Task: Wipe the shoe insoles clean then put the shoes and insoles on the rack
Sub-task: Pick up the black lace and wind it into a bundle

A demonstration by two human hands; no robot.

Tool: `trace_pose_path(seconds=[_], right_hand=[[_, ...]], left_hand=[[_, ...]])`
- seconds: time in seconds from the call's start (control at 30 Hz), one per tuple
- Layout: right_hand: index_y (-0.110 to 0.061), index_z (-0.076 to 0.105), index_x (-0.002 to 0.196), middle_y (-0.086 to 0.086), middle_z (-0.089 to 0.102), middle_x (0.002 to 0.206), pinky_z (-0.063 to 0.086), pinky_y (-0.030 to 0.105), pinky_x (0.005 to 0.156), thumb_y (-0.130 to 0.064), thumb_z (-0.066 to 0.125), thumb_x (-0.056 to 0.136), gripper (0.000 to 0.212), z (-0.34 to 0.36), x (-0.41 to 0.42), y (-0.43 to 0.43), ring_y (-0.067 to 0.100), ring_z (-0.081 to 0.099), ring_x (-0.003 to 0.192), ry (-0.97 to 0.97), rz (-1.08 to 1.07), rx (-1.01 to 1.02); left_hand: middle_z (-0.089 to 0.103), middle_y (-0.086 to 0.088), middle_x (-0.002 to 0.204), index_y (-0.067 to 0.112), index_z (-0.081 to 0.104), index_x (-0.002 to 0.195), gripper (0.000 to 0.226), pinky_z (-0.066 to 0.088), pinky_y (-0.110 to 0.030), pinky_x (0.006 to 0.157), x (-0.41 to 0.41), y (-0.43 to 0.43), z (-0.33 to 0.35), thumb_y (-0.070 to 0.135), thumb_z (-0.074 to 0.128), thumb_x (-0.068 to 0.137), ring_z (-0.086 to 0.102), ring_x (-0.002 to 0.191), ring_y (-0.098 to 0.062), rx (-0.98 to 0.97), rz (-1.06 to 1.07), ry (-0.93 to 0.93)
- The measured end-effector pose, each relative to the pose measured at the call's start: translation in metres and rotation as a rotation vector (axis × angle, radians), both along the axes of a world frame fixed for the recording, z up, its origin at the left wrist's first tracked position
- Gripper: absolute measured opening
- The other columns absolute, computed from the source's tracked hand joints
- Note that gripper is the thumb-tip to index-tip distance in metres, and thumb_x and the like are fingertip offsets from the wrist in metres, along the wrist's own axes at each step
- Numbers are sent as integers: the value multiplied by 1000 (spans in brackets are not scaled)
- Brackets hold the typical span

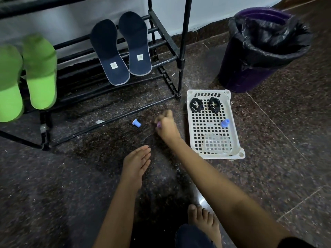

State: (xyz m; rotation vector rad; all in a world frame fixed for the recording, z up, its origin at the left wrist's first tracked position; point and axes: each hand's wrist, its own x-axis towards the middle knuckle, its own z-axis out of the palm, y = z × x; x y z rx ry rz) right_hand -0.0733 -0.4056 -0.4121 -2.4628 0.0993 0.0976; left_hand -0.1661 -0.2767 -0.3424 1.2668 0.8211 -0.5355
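navy insoles point(109, 51) lay on the rack point(166, 34), long axes running away, up-left of both hands; right hand point(166, 127), nearer, pinched a purple bit point(159, 124); left hand point(137, 161) open, empty.

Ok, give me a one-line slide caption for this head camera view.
Navy insoles and green shoes sit on the rack while the right hand grips a small purple item.

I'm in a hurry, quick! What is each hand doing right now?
Left hand: open, holding nothing.
Right hand: pinches a small purple thing, blurred.
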Motion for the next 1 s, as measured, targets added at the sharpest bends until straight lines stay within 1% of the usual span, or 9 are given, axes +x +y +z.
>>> trace_pose_path(seconds=[0.07, 0.13, 0.37, 0.47, 0.63, 0.7, 0.83, 0.9, 1.0], right_hand=[[-3, 64, 97, 10, 43, 116, 43, 12, 88, 1, 51, 88, 16, 22, -10, -24, 13, 52, 84, -109, -189, 84], [-3, 65, 101, 10, 48, 111, 41, 7, 77, -1, 50, 89, 19, 38, -20, -61, 6, 47, 76, -141, -346, 64], [1, 65, 93, 20, 66, 87, 52, 38, 70, 2, 52, 82, 17, 23, -38, -140, 36, 60, 81, 21, -510, -142], [3, 63, 95, 18, 63, 85, 48, 36, 66, 2, 48, 86, 17, 18, -40, -138, 33, 56, 76, 45, -514, -125], [1, 57, 106, 21, 55, 111, 38, 34, 63, 1, 47, 88, 20, 19, -43, -126, 37, 58, 85, 65, -470, -306], [-1, 54, 112, 19, 46, 122, 36, 33, 59, 5, 53, 83, 29, 26, -43, -114, 36, 58, 84, -43, -457, -387], [-3, 57, 116, 12, 47, 121, 46, 28, 68, 3, 57, 83, 33, 38, -15, -49, 24, 57, 92, -221, -312, -228], [-6, 53, 125, 13, 45, 125, 49, 34, 89, -4, 58, 86, 40, 30, 10, -10, 30, 54, 107, -131, -108, -109], [-14, 33, 145, 19, 28, 146, 36, 46, 106, -10, 54, 91, 58, 11, 36, 36, 39, 33, 130, 120, 285, -125]], left_hand=[[63, -5, 115, 11, 60, 111, 18, 44, -29, 94, -1, -2, 1, 13, 45, 103, 58, 108, -17, 7, -26, -1], [64, -4, 114, 12, 61, 111, 18, 45, -29, 94, -3, -5, 1, 13, 45, 102, 59, 108, -17, 13, -48, -1], [66, -1, 108, 12, 62, 111, 17, 45, -28, 94, -12, -16, -1, 10, 48, 101, 61, 103, -14, -7, -83, -10], [66, -3, 110, 12, 62, 111, 17, 46, -29, 93, -12, -16, -2, 10, 47, 101, 60, 105, -15, 3, -84, 1], [64, -4, 113, 11, 61, 110, 18, 46, -30, 94, -13, -11, -1, 9, 46, 101, 59, 108, -17, 36, -73, 26], [64, -5, 114, 12, 62, 109, 17, 45, -30, 94, -14, -7, -3, 9, 47, 101, 59, 108, -17, 40, -61, 34], [65, -5, 115, 12, 62, 108, 16, 45, -30, 93, -13, 1, -6, 10, 48, 101, 59, 107, -16, 56, -40, 35], [64, -5, 115, 12, 62, 108, 16, 45, -30, 93, -11, 5, -8, 11, 47, 101, 59, 106, -16, 57, -18, 40], [64, -5, 113, 12, 62, 105, 16, 45, -29, 94, -7, 9, -7, 12, 46, 102, 58, 106, -16, 60, 16, 42]])
